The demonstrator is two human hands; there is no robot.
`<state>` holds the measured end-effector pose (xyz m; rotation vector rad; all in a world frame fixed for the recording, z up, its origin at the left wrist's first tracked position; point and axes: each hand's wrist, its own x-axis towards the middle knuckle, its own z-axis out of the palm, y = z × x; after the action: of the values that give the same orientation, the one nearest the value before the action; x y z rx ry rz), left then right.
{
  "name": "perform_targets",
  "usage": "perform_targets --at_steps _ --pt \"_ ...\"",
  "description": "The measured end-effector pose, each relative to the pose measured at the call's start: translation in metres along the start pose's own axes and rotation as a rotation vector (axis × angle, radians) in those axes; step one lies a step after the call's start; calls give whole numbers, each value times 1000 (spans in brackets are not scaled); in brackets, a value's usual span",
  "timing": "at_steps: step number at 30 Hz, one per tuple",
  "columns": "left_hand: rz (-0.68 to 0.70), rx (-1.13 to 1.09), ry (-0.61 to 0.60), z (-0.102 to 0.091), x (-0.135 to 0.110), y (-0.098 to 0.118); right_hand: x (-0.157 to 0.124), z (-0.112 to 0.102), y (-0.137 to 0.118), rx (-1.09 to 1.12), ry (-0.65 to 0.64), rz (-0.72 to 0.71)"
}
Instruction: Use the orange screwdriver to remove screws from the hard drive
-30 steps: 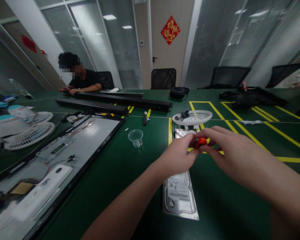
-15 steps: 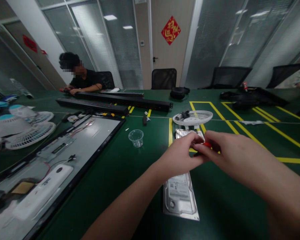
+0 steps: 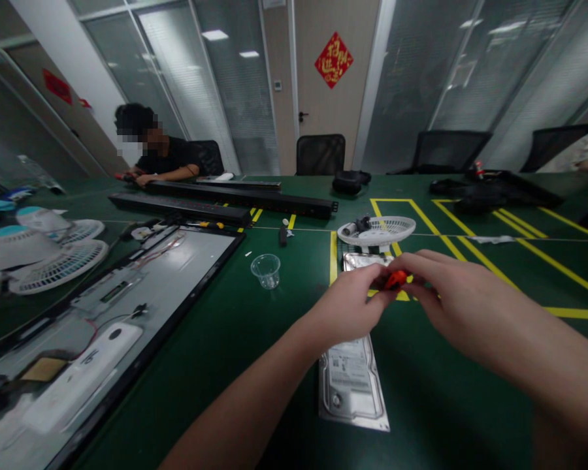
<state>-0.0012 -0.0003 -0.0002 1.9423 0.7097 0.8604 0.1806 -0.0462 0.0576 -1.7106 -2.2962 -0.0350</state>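
My left hand (image 3: 349, 305) and my right hand (image 3: 445, 294) meet above the green table (image 3: 255, 326), fingers pinched together on a small red tool (image 3: 394, 279) held between them. Only its red part shows; the rest is hidden by my fingers. Directly below my hands a silver hard drive (image 3: 351, 385) lies flat, label side up. A second silver piece (image 3: 360, 260) shows just beyond my left hand.
A white fan grille (image 3: 377, 230) with small dark parts sits behind my hands. A clear plastic cup (image 3: 266, 269) stands to the left. An opened monitor back (image 3: 102, 313), white fans (image 3: 39, 251), long black power strips (image 3: 235, 196). A person sits at the far left.
My hands lifted slightly and the red tool turned between my fingers, showing more of its red part than half a second ago. Everything else stays put.
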Motion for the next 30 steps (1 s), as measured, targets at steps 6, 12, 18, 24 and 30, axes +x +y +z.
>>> perform_targets --at_steps 6,12,18,24,30 --pt "63 -46 20 -1 -1 3 -2 -1 0 2 3 20" --pt "85 5 26 0 0 3 -1 -2 -9 -46 -22 87" --pt "61 -4 15 -1 0 2 -1 -2 -7 -73 -20 121" --pt "13 -38 5 0 0 0 -3 -3 -1 41 3 -8" --pt "3 -72 -2 1 -1 2 1 -3 -4 21 -26 -16"
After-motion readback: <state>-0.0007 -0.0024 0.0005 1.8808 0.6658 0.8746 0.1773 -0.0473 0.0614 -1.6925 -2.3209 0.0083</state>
